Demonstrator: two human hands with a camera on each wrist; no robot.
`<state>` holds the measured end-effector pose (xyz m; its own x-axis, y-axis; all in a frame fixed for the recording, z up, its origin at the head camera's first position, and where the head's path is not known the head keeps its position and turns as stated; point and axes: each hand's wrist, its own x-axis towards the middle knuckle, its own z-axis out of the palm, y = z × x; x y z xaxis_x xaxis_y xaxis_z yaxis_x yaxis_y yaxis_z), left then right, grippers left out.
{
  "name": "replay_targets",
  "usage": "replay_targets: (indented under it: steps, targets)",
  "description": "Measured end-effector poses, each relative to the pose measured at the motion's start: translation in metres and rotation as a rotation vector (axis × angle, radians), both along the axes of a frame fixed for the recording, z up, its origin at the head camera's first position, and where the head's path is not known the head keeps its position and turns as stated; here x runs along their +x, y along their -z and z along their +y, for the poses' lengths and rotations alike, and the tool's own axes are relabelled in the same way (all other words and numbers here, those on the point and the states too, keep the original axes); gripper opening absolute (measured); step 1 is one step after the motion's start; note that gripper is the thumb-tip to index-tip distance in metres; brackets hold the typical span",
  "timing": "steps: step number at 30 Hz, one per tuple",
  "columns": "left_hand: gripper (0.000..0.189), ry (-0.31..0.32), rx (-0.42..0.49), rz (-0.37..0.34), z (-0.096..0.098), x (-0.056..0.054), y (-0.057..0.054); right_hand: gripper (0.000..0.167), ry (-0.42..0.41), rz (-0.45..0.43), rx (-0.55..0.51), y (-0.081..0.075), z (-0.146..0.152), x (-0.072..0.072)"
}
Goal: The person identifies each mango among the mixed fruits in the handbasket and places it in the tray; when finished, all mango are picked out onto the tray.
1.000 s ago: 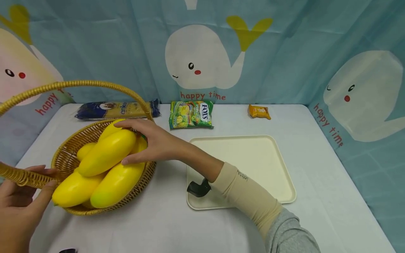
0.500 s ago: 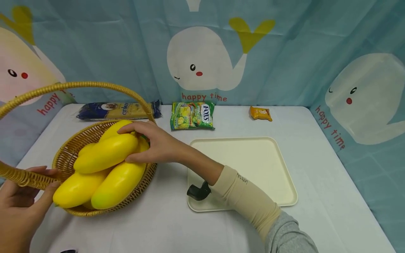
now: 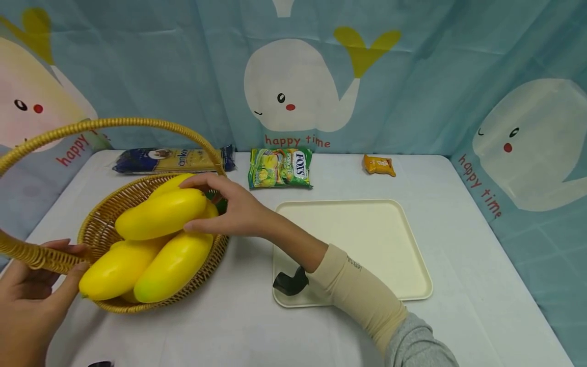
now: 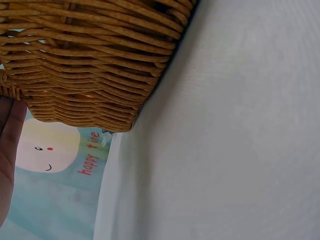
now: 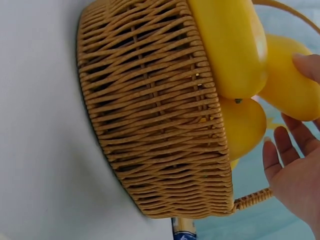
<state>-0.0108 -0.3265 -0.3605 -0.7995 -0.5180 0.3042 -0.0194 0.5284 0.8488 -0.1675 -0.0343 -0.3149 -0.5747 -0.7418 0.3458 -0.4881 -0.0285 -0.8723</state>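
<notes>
In the head view a wicker basket (image 3: 102, 224) at the left holds several yellow mangoes, one of them a lower mango (image 3: 176, 267) with a greenish tip. My right hand (image 3: 231, 209) holds the top mango (image 3: 160, 214) by its right end, thumb in front and fingers behind. The right wrist view shows the thumb on that mango (image 5: 287, 82) above the basket wall (image 5: 155, 110). My left hand (image 3: 34, 300) grips the base of the basket handle (image 3: 43, 257). The left wrist view shows only some fingers (image 4: 10, 135) beside the wicker (image 4: 100, 65). Something green is partly hidden behind my right hand.
A cream tray (image 3: 353, 239) lies under my right forearm, a black curved object (image 3: 291, 283) on its near left corner. Along the back are a pasta packet (image 3: 171, 159), a green candy bag (image 3: 281, 168) and a small orange packet (image 3: 379, 165). A dark object (image 3: 101, 364) shows at the front edge.
The top mango has shifted and turned in my right hand, first a little left, then up and to the right. The left hand stays on the handle.
</notes>
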Motion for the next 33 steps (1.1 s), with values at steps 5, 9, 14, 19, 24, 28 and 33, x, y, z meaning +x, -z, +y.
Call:
replay_targets:
  steps: [5,9,14,19,24,28,33]
  targets:
    - [0.054,-0.017,0.03,-0.027,0.0,-0.001,0.0,0.06,-0.014,-0.028,-0.142,0.0,0.002,0.003]
    - [0.053,-0.025,0.031,-0.03,0.001,-0.002,-0.002,0.059,-0.033,-0.115,-0.259,-0.005,0.005,0.011]
    - [0.053,-0.019,0.024,-0.039,0.001,-0.001,-0.003,0.059,-0.084,-0.238,-0.404,-0.012,0.011,0.02]
    - [0.052,0.016,-0.031,0.03,-0.001,-0.001,0.002,0.059,-0.087,-0.285,-0.472,-0.015,0.019,0.026]
    - [0.052,0.046,-0.065,0.078,-0.003,-0.001,0.006,0.057,-0.022,-0.273,-0.478,-0.013,0.029,0.025]
    - [0.054,0.051,-0.076,0.082,-0.004,0.0,0.005,0.056,0.048,-0.243,-0.471,-0.012,0.039,0.022]
    - [0.054,0.036,-0.064,0.068,-0.004,0.0,0.003,0.054,0.159,-0.212,-0.431,-0.012,0.05,0.017]
